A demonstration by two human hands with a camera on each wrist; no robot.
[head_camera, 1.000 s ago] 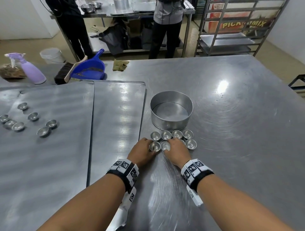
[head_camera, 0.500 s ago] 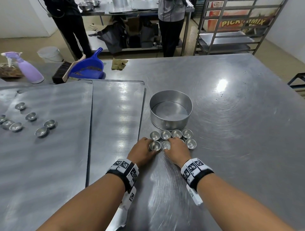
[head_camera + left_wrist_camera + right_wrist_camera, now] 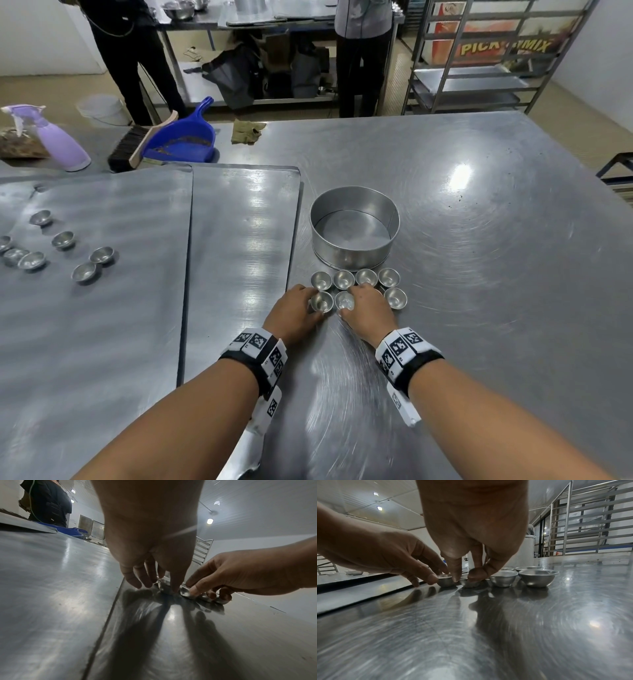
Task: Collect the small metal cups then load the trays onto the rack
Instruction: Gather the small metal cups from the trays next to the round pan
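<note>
While my left hand (image 3: 297, 310) pinches one small cup (image 3: 322, 301), my right hand (image 3: 367, 308) pinches the neighbouring cup (image 3: 344, 300), round tin (image 3: 354, 228) just beyond my fingertips.

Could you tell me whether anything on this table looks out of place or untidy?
Mostly tidy. Several small metal cups sit scattered on the left tray, away from the neat group by the round pan. The blue dustpan holds some debris.

Head view: right hand (image 3: 368, 306) covers part of the near cup row (image 3: 395, 297); one cup underneath mostly hidden. Rack (image 3: 479, 58) cut by top edge. Two bystanders (image 3: 363, 51) cropped above the torso. Left-wrist view: cups (image 3: 187, 592) blurred behind fingers (image 3: 195, 589).
</note>
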